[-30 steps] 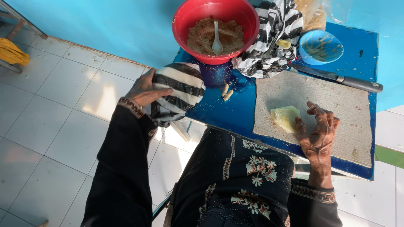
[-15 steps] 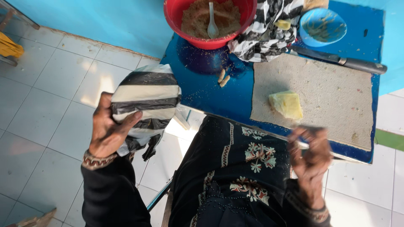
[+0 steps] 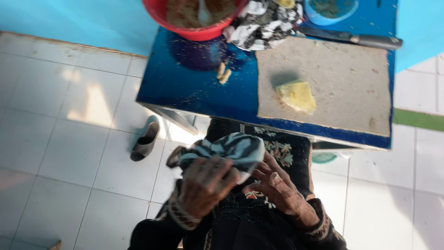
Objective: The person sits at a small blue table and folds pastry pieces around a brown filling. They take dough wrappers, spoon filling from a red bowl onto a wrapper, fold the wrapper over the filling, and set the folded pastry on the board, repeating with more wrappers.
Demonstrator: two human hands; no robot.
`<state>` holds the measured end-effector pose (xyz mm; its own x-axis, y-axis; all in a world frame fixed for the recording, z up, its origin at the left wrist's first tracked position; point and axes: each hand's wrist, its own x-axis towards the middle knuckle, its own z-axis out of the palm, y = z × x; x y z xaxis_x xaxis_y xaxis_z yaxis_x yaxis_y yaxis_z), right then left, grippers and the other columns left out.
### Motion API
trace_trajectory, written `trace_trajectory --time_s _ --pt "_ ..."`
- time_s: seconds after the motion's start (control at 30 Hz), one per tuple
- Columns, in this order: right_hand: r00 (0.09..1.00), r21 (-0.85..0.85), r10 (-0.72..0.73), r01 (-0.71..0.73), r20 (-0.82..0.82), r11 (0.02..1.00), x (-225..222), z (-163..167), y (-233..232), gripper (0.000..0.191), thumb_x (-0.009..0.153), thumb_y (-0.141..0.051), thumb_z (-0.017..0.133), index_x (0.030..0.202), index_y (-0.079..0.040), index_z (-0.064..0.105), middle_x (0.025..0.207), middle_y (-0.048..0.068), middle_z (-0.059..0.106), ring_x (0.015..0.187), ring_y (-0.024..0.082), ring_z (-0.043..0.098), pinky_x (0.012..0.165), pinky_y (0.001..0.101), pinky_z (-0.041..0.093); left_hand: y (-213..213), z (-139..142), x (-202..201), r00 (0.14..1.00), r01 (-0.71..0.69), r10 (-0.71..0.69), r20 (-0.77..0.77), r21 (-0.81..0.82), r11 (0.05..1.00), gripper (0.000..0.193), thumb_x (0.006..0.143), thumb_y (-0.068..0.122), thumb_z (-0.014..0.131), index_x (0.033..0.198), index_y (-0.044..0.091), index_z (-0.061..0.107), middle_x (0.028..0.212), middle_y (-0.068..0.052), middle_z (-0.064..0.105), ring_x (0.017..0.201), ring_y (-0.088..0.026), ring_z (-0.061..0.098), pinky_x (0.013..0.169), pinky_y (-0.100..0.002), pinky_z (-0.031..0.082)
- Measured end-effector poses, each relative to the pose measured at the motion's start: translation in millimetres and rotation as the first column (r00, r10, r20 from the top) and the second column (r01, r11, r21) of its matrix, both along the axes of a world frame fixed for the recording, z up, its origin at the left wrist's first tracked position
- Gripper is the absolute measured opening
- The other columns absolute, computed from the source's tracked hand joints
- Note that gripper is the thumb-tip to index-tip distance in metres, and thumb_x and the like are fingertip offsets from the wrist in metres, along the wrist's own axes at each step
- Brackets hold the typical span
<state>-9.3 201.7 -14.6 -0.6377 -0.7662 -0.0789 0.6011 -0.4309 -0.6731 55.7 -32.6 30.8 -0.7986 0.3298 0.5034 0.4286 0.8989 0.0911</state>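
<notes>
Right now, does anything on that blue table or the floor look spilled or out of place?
Yes. Pale crumbs are scattered over the glossy blue tabletop, thickest beside the red plastic bowl. Two small tan scraps lie loose there. On the white tiled floor, a single grey slipper lies alone by the table leg.

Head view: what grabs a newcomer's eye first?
Both hands meet low in the frame: the left hand grips a black-and-white striped cloth over the lap, and the right hand touches it from the side. Above them, a pale yellow chunk lies alone on a grey board on the blue table. A red bowl holding a white spoon sits at the table's far edge.
</notes>
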Motion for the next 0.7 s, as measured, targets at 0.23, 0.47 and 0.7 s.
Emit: trace_trajectory --time_s 0.23,0.47,0.7 --pt "0.968 0.1 -0.242 0.234 0.072 0.967 3.1 -22.3 11.3 0.08 0.095 -0.012 0.056 0.164 -0.009 0.015 0.151 0.019 0.043 0.135 0.03 0.049 0.11 0.0433 0.046 63.8 -22.9 -2.3 0.954 0.252 -0.278 0.111 0.204 0.946 0.03 0.089 0.02 0.078 0.114 0.008 0.068 0.116 -0.008 0.065 0.105 -0.024 0.064 0.086 -0.039 0.052" --pt "0.935 0.15 -0.339 0.323 0.104 0.935 -4.3 -74.4 47.5 0.067 0.094 -0.008 0.051 0.158 -0.002 0.031 0.141 0.021 0.054 0.122 0.028 0.062 0.098 0.0393 0.051 -28.5 -11.5 -40.5 0.843 -0.14 -0.401 0.358 0.866 0.48 0.03 0.093 0.014 0.069 0.122 0.007 0.061 0.126 -0.006 0.066 0.127 -0.025 0.062 0.111 -0.043 0.048" --pt "0.779 0.502 -0.061 0.459 -0.624 0.733 -17.7 -48.9 32.1 0.067 0.098 -0.012 0.057 0.159 -0.004 0.031 0.144 0.019 0.054 0.128 0.028 0.052 0.11 0.0399 0.044 0.2 -135.0 -30.9 0.323 -0.655 -0.804 0.499 0.731 0.191 0.043 0.1 0.024 0.066 0.128 -0.006 0.051 0.119 -0.03 0.053 0.108 -0.041 0.055 0.097 -0.053 0.045"
